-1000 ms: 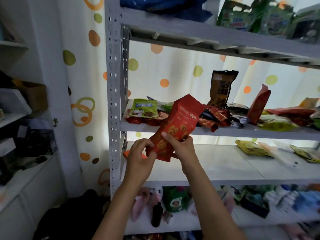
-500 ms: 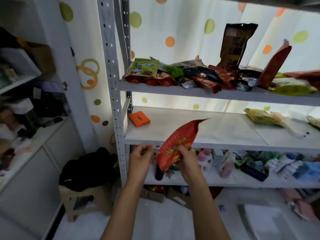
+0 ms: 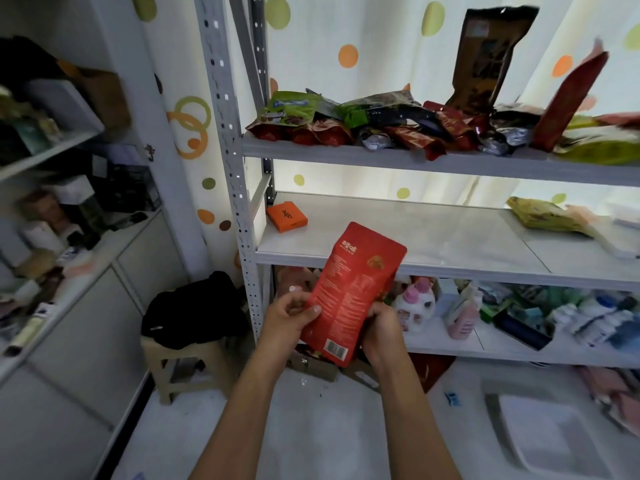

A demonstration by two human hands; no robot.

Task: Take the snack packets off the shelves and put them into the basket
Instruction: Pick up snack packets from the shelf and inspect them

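Red packet: held upright before the grey metal shelves.
Grip: left hand and right hand pinch its sides.
Floor: white, with a grey basket.

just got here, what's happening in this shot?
A person holds a red snack packet in both hands, left hand and right hand, in front of the shelves, printed back facing the camera. More packets lie piled on the shelf above. A pale basket-like container sits blurred on the floor at lower right; the packet isn't in it yet.
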